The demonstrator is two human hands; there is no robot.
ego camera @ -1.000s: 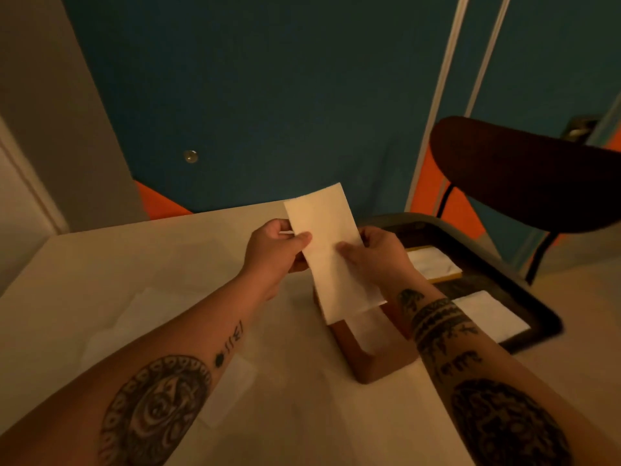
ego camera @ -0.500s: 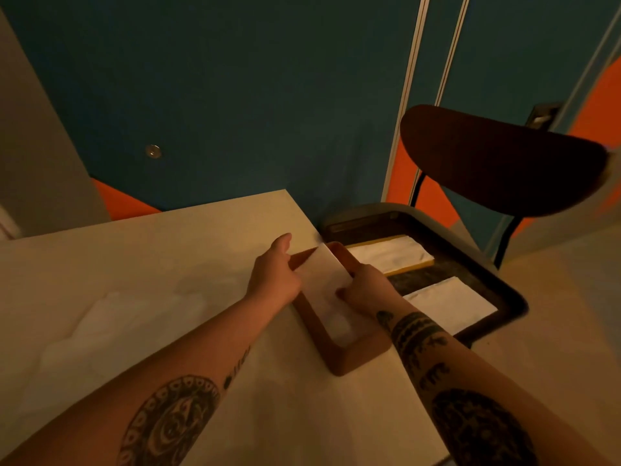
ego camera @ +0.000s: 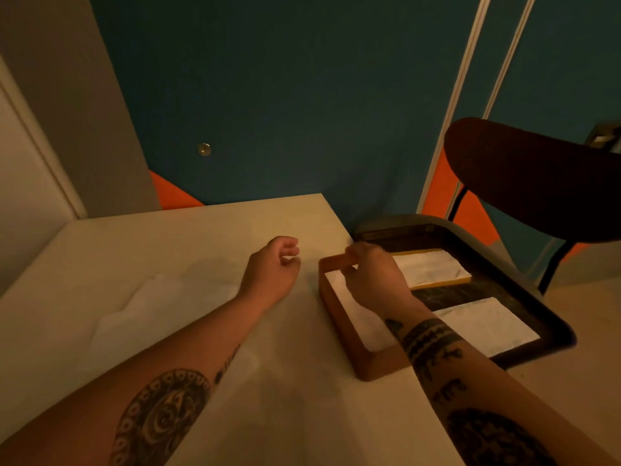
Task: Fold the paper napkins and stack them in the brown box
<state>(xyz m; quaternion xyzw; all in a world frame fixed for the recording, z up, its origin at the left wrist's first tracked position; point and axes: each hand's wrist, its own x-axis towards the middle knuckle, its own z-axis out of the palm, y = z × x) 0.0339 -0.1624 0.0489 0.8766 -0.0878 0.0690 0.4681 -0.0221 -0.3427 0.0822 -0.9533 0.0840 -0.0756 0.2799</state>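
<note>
The brown box (ego camera: pixel 337 299) stands at the table's right edge, and a folded white napkin (ego camera: pixel 358 319) lies flat inside it. My right hand (ego camera: pixel 374 275) hovers over the box's far end, fingers bent down onto the napkin and thumb at the far rim. Whether it grips anything is hidden. To the left of the box, my left hand (ego camera: pixel 274 269) is above the table, loosely curled and holding nothing. Loose unfolded napkins (ego camera: pixel 151 311) lie pale on the table at the left.
A dark tray (ego camera: pixel 551 317) on the chair seat right of the table holds two white napkin stacks (ego camera: pixel 430 267) (ego camera: pixel 487 326). The chair's dark backrest (ego camera: pixel 531 176) rises behind it. The table (ego camera: pixel 201 237) ends just past the box.
The folded napkin went from held up between both hands down into the box. My left hand has let go and pulled away to the left; my right hand stays over the box.
</note>
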